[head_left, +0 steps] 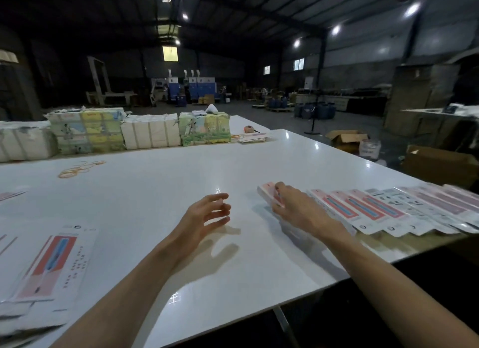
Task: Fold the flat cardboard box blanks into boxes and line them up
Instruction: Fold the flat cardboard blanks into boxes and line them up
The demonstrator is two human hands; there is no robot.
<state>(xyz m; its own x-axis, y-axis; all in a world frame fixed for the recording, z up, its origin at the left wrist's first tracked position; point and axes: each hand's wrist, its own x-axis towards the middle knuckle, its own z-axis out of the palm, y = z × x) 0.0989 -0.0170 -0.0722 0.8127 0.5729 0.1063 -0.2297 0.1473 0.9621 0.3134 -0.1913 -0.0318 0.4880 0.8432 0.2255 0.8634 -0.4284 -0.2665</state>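
A folded pink and white box [267, 191] lies on the white table [155, 182] at the left end of a row of folded boxes [375, 209]. My right hand [295, 207] lies over this box, fingers curled round its near side. My left hand [207, 215] hovers above the table's middle with fingers spread and relaxed, holding nothing. A stack of flat box blanks [51, 262], printed pink, red and blue, lies at the near left.
Wrapped bundles of paper stock [116, 132] line the table's far edge. Loose rubber bands [77, 167] lie at the far left. A few flat blanks [254, 137] sit at the far right corner. Cardboard cartons [438, 163] stand on the floor to the right.
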